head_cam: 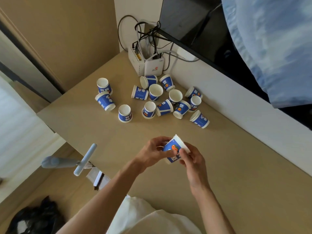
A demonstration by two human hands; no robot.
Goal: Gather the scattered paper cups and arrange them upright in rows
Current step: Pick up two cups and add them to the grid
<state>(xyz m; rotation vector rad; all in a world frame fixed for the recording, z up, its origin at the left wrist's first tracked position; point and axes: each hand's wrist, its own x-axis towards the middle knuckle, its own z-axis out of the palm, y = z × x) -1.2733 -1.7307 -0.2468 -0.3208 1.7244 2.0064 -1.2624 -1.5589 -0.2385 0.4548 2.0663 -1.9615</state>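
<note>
While both hands close on one blue paper cup [174,150] held tilted above the counter [236,166], the left hand [152,153] pinches its base and the right hand [192,157] grips its side. Beyond it, the scattered cups [162,100] lie mixed, some upright, some tipped, near a white router [154,66].

landmark: white router box [154,68], standing at the far corner of the tan table [236,166]. a second white unit [135,62] stands touching its left side, with yellow ports on top. dark and grey cables [145,32] rise from both units up the wall behind. right of the router, a black monitor [189,22] hangs above a white ledge [236,102]. further right, pale blue cloth [273,48]. well in front and left of the router, below the table edge, a pale blue handled tool [67,162].
</note>
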